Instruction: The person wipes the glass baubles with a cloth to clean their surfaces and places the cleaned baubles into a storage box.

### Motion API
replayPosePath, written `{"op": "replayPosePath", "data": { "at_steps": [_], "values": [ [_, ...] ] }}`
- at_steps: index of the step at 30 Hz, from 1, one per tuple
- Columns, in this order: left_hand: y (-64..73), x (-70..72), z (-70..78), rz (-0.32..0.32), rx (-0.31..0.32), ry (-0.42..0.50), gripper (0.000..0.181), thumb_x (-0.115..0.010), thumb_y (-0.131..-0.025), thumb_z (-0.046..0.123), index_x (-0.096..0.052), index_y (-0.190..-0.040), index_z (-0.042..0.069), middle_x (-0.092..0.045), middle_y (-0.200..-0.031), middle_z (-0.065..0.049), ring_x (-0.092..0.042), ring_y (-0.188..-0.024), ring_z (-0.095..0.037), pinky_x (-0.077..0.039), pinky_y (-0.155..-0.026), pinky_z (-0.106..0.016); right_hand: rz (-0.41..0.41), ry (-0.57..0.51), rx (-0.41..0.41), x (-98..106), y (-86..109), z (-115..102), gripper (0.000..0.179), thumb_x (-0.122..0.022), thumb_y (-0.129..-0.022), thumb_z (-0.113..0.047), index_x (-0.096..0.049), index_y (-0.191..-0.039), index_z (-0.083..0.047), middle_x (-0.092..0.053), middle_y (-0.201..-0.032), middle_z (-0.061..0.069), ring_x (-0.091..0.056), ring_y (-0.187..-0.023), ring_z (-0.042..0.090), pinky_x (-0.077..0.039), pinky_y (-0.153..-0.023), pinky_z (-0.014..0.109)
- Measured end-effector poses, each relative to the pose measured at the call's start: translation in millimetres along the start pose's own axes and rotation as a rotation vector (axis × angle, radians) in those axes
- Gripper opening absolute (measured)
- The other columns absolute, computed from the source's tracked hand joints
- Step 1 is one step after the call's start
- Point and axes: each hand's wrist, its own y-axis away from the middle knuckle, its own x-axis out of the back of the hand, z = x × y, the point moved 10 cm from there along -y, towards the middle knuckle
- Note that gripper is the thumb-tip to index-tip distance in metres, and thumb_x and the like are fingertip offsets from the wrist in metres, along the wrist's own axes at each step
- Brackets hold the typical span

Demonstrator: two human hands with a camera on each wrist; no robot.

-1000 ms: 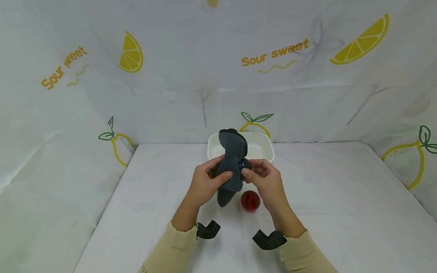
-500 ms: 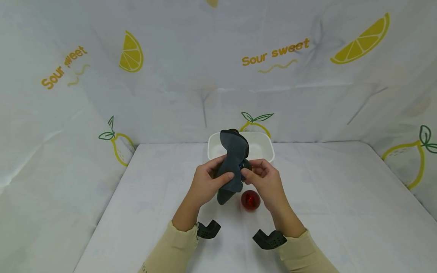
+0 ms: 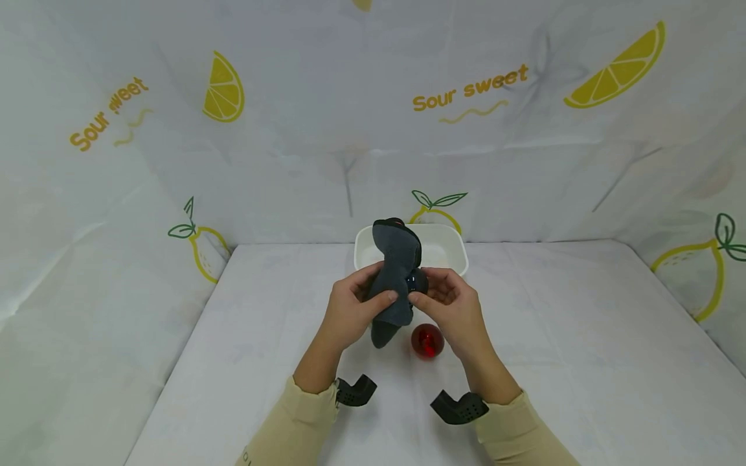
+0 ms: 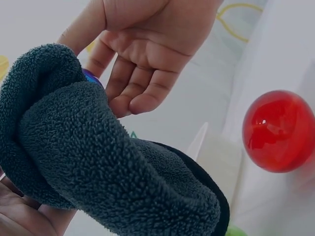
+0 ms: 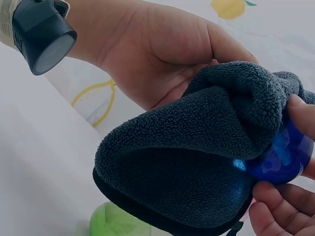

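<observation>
A dark grey-blue towel (image 3: 397,259) with black edging is bunched up in front of me, above the table. My left hand (image 3: 352,304) grips it, thumb on the near face. A shiny blue ball (image 5: 283,155) is pressed against the towel's side, and my right hand (image 3: 451,304) holds it between thumb and fingers. The towel covers most of that ball in the left wrist view. On the table, just below the hands, lies a clear red ball (image 3: 427,341), touched by neither hand.
Behind the towel stands a white basin (image 3: 457,255), partly hidden. A green ball (image 5: 115,221) shows beyond the towel in the right wrist view. A white cloth with lemon prints hangs behind the table (image 3: 553,336).
Both hands stay almost in place around the towel and blue ball. The right thumb has shifted slightly to the left, and the towel sways a little. The red ball remains where it was.
</observation>
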Motion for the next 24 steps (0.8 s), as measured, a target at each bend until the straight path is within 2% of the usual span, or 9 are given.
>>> {"op": "replayPosePath", "data": {
  "at_steps": [8,17,24],
  "values": [
    [0.2,-0.9,-1.8,0.0,0.022,0.007,0.054,-0.073,-0.089,0.017,-0.055,-0.139,0.007,-0.065,-0.126,-0.014,-0.066,-0.109,-0.024,-0.055,-0.092,-0.035,0.001,0.055,0.067,0.2,2.5,-8.7,0.048,-0.077,-0.084,-0.01,-0.06,-0.129,-0.008,-0.065,-0.111,0.012,-0.063,-0.095,0.016,-0.055,-0.08,0.019],
    [-0.1,-0.7,-4.7,-0.002,0.024,0.007,0.054,-0.072,-0.089,0.015,-0.054,-0.139,0.006,-0.065,-0.125,-0.016,-0.066,-0.109,-0.024,-0.055,-0.092,-0.034,-0.023,0.079,0.166,-1.7,3.9,-16.8,0.05,-0.077,-0.084,-0.005,-0.06,-0.131,-0.008,-0.063,-0.125,0.01,-0.067,-0.091,0.011,-0.057,-0.076,0.023],
    [-0.1,-1.5,-4.9,-0.008,0.035,0.008,0.053,-0.072,-0.09,0.017,-0.055,-0.139,0.006,-0.065,-0.126,-0.016,-0.066,-0.11,-0.024,-0.055,-0.091,-0.032,-0.033,0.117,0.285,-3.5,6.4,-28.6,0.052,-0.074,-0.084,0.0,-0.061,-0.133,-0.009,-0.062,-0.125,0.009,-0.065,-0.092,0.012,-0.055,-0.08,0.02]
  ]
}}
